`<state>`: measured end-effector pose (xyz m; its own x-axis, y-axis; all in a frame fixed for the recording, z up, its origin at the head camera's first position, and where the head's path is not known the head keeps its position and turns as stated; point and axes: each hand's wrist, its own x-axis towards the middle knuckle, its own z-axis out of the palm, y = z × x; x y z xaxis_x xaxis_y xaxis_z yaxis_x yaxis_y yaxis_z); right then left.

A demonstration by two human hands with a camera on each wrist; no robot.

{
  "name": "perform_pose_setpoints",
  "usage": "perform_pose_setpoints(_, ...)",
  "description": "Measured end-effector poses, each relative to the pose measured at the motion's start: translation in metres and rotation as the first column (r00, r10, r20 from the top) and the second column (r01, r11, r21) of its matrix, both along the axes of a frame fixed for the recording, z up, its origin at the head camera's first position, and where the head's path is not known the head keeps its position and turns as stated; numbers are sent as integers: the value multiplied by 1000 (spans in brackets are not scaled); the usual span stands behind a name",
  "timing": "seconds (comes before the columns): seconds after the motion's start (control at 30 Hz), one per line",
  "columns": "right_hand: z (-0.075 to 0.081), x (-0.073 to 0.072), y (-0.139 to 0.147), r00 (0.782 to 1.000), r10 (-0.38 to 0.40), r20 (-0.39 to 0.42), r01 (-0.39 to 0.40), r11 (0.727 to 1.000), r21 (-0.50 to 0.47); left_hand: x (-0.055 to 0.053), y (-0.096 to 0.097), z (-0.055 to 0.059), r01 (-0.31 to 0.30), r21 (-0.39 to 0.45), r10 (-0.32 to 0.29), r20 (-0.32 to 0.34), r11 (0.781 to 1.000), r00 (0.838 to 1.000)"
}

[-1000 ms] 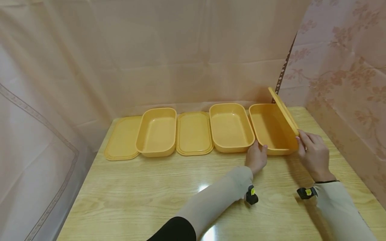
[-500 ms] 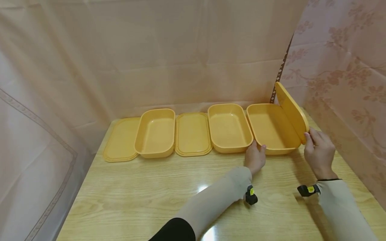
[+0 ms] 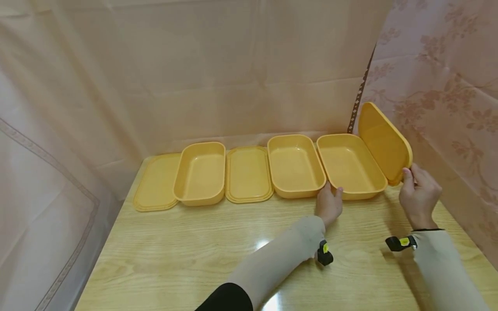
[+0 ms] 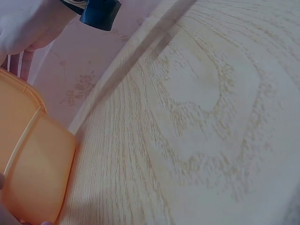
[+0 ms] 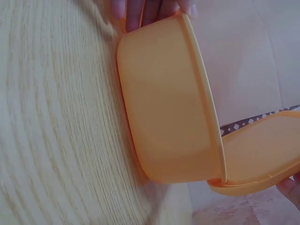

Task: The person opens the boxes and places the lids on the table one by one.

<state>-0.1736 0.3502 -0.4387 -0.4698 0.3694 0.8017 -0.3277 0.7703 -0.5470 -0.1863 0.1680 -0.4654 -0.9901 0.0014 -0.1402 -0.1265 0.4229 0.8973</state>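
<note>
A yellow plastic food box point(image 3: 350, 168) stands at the right end of a row on the table. My left hand point(image 3: 329, 206) holds its near left corner, thumb at the front rim and fingers reaching between it and the neighbouring box. A matching yellow lid point(image 3: 385, 142) tilts up steeply along the box's right side. The near corner of that lid is pinched by my right hand point(image 3: 421, 196). In the right wrist view, the lid's lower edge point(image 5: 248, 186) lies right at the box's rim, and the left fingers point(image 5: 154, 11) show at the opposite corner.
Left of the held box stand a second open yellow box point(image 3: 297, 166), a flat lid point(image 3: 249, 175), a third open box point(image 3: 201, 175) and another flat lid point(image 3: 157, 183). Curtains point(image 3: 249, 69) hang behind and beside the wooden table point(image 3: 186, 255).
The lid has swung outward to the right with my right hand, from leaning over the box to beside it, baring the box's inside. My left hand has stayed at the box's corner.
</note>
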Motion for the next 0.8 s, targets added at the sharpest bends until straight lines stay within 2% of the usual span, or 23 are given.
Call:
perform_pose_setpoints(0.33, 1, -2, 7, 1000, -17, 3, 17, 988, -154, 2, -1, 0, 24, -37, -24, 2, 999, 1000)
perform_pose_setpoints(0.5, 2, -1, 11, 998, 11, 66, 9, 959, -284, 2, -1, 0, 25, -34, -25, 0, 999, 1000)
perform_pose_setpoints(0.7, 1, -3, 17, 994, 94, 61, -55, 883, -466, 2, -2, 0, 31, -34, -30, 9, 999, 999)
perform_pose_setpoints(0.77, 1, -3, 19, 990, 138, 28, -100, 830, -549, 2, -2, 0, 33, -26, -33, 10, 999, 999)
perform_pose_setpoints(0.8, 1, -3, 20, 987, 162, 4, -128, 795, -593, 2, -2, 0, 35, -24, -34, 10, 999, 999)
